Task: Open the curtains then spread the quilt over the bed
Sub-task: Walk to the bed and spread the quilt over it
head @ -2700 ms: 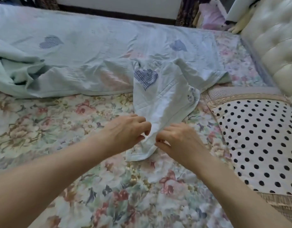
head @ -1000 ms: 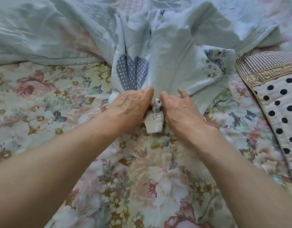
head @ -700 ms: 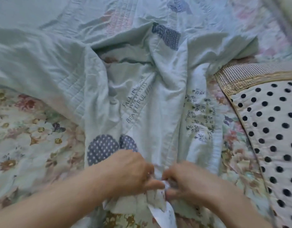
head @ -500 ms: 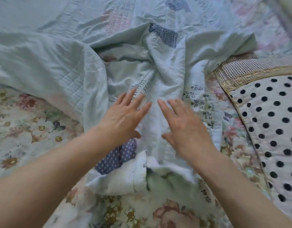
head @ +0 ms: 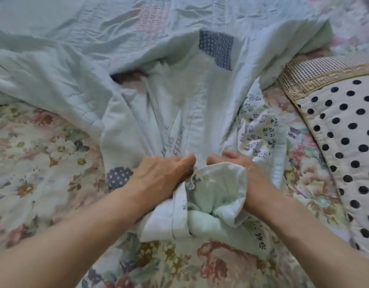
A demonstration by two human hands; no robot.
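Note:
A pale blue-green quilt (head: 75, 65) with dotted navy patches and printed lettering lies crumpled across the far half of the bed. A bunched part of it runs toward me over the flowered bed sheet (head: 34, 163). My left hand (head: 160, 175) and my right hand (head: 248, 175) sit side by side on this bunch, fingers curled into the fabric. A folded corner of the quilt bulges up between my wrists and covers part of the right hand. No curtains are in view.
A polka-dot pillow (head: 345, 142) with a checked and gold border lies at the right. Flowered sheet shows on the left and along the near edge.
Half a second ago both hands lay flat and open on the quilt farther away. They have drawn back toward me and closed on the fabric, gathering more of it near.

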